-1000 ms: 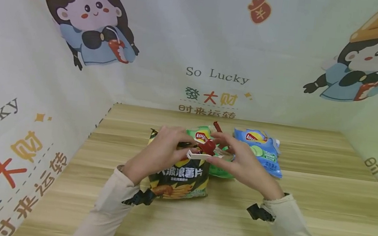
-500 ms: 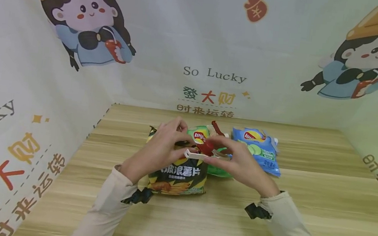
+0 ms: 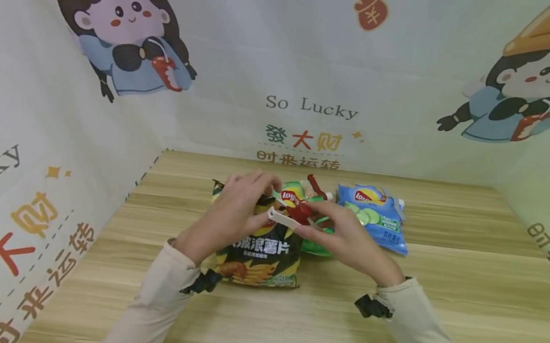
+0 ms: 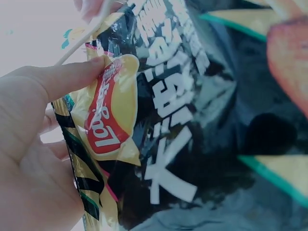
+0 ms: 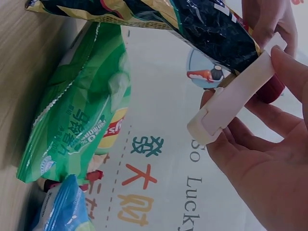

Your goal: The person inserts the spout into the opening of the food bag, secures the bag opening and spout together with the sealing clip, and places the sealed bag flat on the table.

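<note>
My left hand (image 3: 231, 209) grips the top edge of a black chip bag (image 3: 258, 264), thumb on its front in the left wrist view and fingers behind. The bag stands tilted above the wooden table. Between the fingers and thumb of my right hand (image 3: 351, 238) is a white bag clip (image 5: 236, 96), held slantwise along the bag's top edge. A round red piece (image 3: 302, 212) shows just behind the clip; how it joins is hidden. In the right wrist view the clip's near end lies close to the bag, and fingers partly cover its far end.
Behind the black bag stands a green chip bag (image 3: 316, 249) with a red strip (image 3: 316, 186) at its top. A blue chip bag (image 3: 382, 224) lies to its right, with a white piece at its upper corner. Printed cloth walls (image 3: 235, 75) enclose the wooden table (image 3: 444, 306).
The white clip has gone from nearly level to slanted, its left end raised. My left hand has shifted slightly at the bag's top, its thumb now below the clip's end.
</note>
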`<control>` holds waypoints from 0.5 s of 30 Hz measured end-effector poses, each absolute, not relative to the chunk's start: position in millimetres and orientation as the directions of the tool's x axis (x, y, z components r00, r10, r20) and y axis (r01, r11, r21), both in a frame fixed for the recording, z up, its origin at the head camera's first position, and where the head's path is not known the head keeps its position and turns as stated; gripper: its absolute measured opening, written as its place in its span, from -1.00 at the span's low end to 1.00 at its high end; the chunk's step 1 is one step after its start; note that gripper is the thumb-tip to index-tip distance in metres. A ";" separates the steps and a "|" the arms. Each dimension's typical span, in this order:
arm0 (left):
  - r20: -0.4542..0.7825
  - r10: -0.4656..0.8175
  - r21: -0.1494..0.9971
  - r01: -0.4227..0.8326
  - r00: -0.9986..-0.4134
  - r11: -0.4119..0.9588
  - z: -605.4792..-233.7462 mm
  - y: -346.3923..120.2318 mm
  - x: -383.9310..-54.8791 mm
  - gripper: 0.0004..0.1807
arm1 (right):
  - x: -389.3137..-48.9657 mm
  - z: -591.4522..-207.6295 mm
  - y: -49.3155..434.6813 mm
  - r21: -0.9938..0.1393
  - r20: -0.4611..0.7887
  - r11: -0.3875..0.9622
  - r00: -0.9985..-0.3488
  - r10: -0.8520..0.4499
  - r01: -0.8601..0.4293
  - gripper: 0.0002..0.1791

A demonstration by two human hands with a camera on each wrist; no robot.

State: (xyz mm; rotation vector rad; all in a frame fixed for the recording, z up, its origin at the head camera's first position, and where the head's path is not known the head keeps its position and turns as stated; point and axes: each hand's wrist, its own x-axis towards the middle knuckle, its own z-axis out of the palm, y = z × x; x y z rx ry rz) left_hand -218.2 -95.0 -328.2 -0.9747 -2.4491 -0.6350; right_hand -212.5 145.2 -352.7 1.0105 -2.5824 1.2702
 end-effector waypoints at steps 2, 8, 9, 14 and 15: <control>0.526 0.524 0.244 0.709 -0.670 0.662 -327.8 -95.8 -217.8 -0.59 | -213.3 -354.2 144.4 -0.666 0.361 0.432 -0.770 -0.526 -0.608 -0.59; 0.469 0.534 0.295 0.694 -0.704 0.656 -324.1 -99.7 -217.0 -0.65 | -214.4 -359.3 141.0 -0.678 0.378 0.399 -0.759 -0.531 -0.617 -0.62; 0.460 0.536 0.309 0.694 -0.708 0.651 -323.7 -100.4 -217.1 -0.66 | -214.5 -360.6 139.8 -0.685 0.384 0.386 -0.757 -0.529 -0.618 -0.63; 0.445 0.558 0.338 0.708 -0.700 0.620 -324.2 -101.9 -219.8 -0.75 | -215.0 -367.7 133.3 -0.711 0.428 0.324 -0.750 -0.504 -0.624 -0.62; 0.448 0.561 0.339 0.713 -0.696 0.614 -324.6 -102.0 -220.5 -0.78 | -214.9 -368.4 132.7 -0.719 0.429 0.312 -0.750 -0.504 -0.621 -0.60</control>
